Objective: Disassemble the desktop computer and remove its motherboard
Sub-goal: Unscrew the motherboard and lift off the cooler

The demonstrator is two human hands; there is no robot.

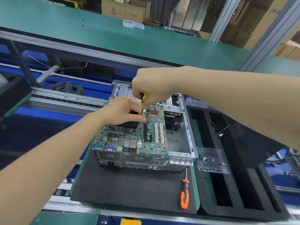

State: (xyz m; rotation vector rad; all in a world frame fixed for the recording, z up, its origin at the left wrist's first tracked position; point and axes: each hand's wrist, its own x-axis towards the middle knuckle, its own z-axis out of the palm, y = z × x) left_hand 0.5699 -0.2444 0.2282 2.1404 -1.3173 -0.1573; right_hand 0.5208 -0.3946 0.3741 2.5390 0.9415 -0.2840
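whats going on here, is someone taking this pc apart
Yes. A person is working on an open desktop case that lies on a black foam mat. The right hand holds a yellow-handled screwdriver pointed down at the motherboard, beside the CPU cooler that the left hand grips. The board has not been taken away from the case. An orange screwdriver lies on the mat, and a clear tray holds loose screws.

Factory assembly-line workstation, green-matted benches [146, 44], aluminium-framed roller conveyor [65, 95], stacked cardboard cartons [123, 10] behind, foam work pad [129, 184], blue bins beneath
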